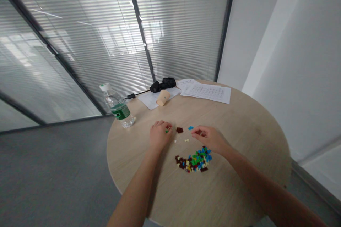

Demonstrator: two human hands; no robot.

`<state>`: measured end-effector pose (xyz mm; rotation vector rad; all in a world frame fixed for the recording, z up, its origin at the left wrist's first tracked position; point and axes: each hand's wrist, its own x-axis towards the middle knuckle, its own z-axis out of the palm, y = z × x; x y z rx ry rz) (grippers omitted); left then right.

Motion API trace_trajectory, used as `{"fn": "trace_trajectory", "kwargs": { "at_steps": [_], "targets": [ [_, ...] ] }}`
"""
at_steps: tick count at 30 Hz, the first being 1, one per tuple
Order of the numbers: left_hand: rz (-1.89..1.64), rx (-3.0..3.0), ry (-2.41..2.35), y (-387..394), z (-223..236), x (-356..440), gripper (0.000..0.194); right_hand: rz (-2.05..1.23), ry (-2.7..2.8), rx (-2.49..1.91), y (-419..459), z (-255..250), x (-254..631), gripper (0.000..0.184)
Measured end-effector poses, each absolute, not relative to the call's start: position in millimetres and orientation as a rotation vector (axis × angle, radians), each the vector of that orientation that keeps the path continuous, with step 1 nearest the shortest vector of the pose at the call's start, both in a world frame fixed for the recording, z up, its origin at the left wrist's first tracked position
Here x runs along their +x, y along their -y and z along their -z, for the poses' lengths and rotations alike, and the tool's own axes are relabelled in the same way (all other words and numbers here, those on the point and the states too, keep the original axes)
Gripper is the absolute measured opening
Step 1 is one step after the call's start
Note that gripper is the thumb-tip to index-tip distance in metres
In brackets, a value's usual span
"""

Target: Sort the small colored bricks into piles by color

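Left hand: the left hand (160,135) is held low over the round pale wood-grain table (239,142), fingers curled. A small green plastic brick (167,131) is seen at the fingertips; whether it is gripped cannot be told.

Right hand: the right hand (206,138) is held over the tabletop, fingers loosely curled and turned inward. Whether anything is held cannot be told. A small sky-blue plastic brick (190,127) is lying just beyond the fingertips.

Bricks: a mixed pile of small green, blue, dark brown and cream plastic bricks (194,159) is located below and between both hands. A dark brown brick cluster (179,130) and two or three tiny cream bricks (181,140) are placed between the hands.

Surroundings: a clear plastic water bottle with a green label (117,106) is positioned near the table edge. A tan cup (163,97) is laid on its side on a white paper sheet (151,101), beside a black fabric bundle (162,85) and printed papers (206,92).
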<state>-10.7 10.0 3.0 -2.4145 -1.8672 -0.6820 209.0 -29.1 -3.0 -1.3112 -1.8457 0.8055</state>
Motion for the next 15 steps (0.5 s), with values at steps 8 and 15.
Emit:
{"fn": "trace_trajectory", "kwargs": {
  "at_steps": [8, 15],
  "targets": [
    [0.610, -2.450, 1.956, -11.0, 1.1, -15.0, 0.016, -0.611, 2.055, -1.247, 30.2, 3.6, 211.1, 0.014],
    [0.711, -2.544, 1.958, -9.9, 3.9, -12.2, 0.017, -0.544, 2.372, -1.118, 35.8, 2.9, 210.3, 0.011]
  ]
}}
